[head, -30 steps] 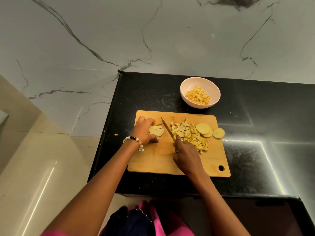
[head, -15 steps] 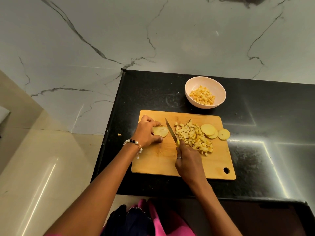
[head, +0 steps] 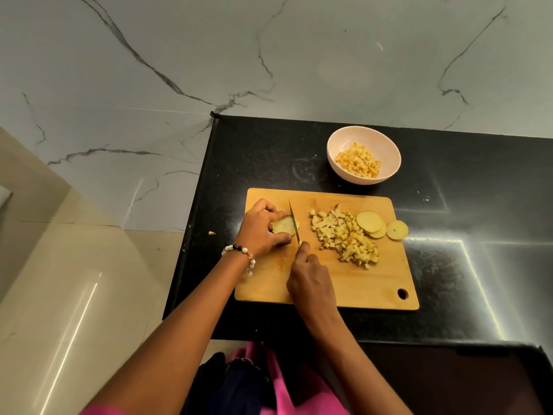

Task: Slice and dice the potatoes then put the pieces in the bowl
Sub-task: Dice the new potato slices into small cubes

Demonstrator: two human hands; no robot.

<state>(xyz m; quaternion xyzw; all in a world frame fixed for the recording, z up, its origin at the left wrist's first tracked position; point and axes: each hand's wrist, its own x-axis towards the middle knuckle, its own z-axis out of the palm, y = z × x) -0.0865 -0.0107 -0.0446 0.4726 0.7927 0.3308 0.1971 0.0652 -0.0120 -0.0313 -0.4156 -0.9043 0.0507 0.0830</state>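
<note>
Your left hand (head: 263, 227) curls over a stack of potato slices (head: 283, 226) at the left end of the board (head: 353, 283), pinning it between fingertips and thumb, while your right hand (head: 309, 278) is clenched round the handle of the knife (head: 294, 221), its blade standing just right of the stack with the tip pointing away from you. A heap of dice (head: 344, 236) lies mid-board, with three round slices (head: 369, 223) just beyond it on the right, the last one hanging over the board's edge. The bowl (head: 338, 167) sits on the black counter (head: 257, 157) behind the board, already holding more diced potato.
</note>
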